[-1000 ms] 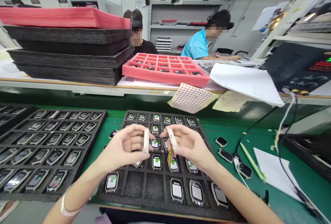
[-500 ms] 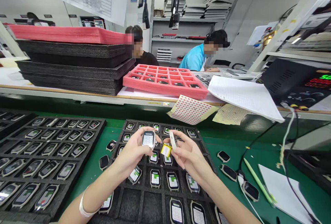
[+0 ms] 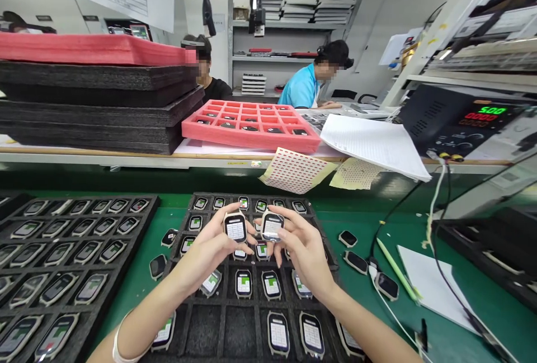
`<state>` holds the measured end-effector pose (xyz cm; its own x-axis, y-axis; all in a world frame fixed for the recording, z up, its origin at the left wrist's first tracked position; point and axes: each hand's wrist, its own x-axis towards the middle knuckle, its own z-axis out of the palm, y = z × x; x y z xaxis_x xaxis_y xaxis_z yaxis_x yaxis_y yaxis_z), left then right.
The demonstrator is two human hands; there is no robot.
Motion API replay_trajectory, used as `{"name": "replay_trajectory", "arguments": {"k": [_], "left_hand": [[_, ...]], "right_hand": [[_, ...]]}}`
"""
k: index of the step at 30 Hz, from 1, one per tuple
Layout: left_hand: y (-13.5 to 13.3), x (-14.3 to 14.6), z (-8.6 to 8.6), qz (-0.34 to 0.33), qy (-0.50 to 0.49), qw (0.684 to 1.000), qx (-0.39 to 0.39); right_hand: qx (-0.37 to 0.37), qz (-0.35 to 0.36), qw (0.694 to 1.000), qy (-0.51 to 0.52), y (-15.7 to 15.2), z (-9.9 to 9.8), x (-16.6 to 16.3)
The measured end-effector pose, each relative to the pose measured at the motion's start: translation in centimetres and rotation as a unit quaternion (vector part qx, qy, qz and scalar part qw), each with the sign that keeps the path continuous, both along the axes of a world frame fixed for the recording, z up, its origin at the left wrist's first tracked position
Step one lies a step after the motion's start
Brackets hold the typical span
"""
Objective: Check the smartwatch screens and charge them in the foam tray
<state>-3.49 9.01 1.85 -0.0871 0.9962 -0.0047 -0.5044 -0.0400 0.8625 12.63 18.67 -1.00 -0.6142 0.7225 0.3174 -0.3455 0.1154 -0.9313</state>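
Observation:
My left hand [image 3: 218,235] grips a smartwatch body [image 3: 235,227] by its edges, its lit screen facing me. Close beside it, my right hand [image 3: 300,240] holds a second smartwatch body [image 3: 272,225], also screen toward me, with the thumb at its lower right edge. Both are strapless, with pale frames. Beneath my hands lies a black foam tray [image 3: 245,329] whose compartments hold several more watch bodies with lit screens, such as a watch body [image 3: 244,283] just below my hands. Two of the front compartments show bare foam. My fingers hide part of the tray's middle.
At left lies another black foam tray [image 3: 98,318] of watches. A pink foam tray [image 3: 251,138] and stacked black foam [image 3: 88,133] stand on the shelf. Loose watches [image 3: 356,262], a green pen [image 3: 396,268], cables and a power supply [image 3: 461,122] are at right. Two people sit beyond.
The right-hand watch has turned from edge-on, with a yellow battery-like piece showing beside it, to screen facing me. That yellow piece is out of sight now. The view has swung slightly right.

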Motion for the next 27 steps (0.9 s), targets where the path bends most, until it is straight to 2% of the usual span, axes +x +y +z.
{"name": "replay_trajectory", "arguments": {"k": [5, 15, 22, 27], "left_hand": [[-0.1, 0.3, -0.6, -0.029, 0.021, 0.999, 0.013], [-0.1, 0.6, -0.7, 0.026, 0.134, 0.990, 0.043], [-0.3, 0.3, -0.7, 0.009, 0.059, 0.997, 0.047], [-0.7, 0.6, -0.4, 0.003, 0.029, 0.999, 0.033]], "right_hand": [[0.010, -0.065, 0.998, -0.024, -0.1, 0.1, 0.0], [0.027, -0.009, 0.999, -0.032, -1.3, 0.1, 0.7], [0.010, -0.032, 0.999, -0.038, -1.1, 0.5, 0.3], [0.031, -0.065, 0.995, -0.069, -2.4, 2.2, 0.9]]}}
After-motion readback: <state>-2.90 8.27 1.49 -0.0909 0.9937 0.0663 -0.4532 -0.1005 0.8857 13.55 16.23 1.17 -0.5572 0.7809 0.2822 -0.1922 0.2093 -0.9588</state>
